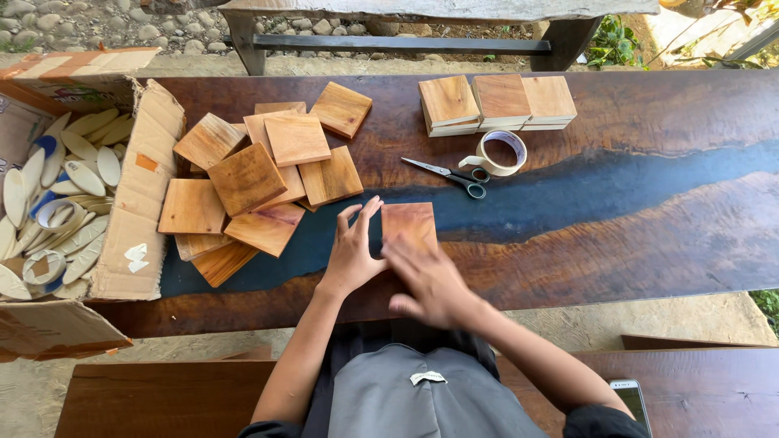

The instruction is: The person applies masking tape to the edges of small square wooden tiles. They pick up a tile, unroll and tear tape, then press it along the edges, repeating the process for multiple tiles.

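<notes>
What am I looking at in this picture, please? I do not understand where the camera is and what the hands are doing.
There is one picture, taken by a camera worn on a person's head, looking down at a dark wooden table. No machine is here, only two bare hands. The left hand rests flat beside a square wooden tile. The right hand lies over that tile's near edge; it is blurred, so it is moving. Neither hand grips anything. To the left lies a loose pile of similar tiles, and a cardboard box holding pale oval pieces. Farther back are neat tile stacks, scissors and a roll of tape. A phone lies at the bottom right.
</notes>
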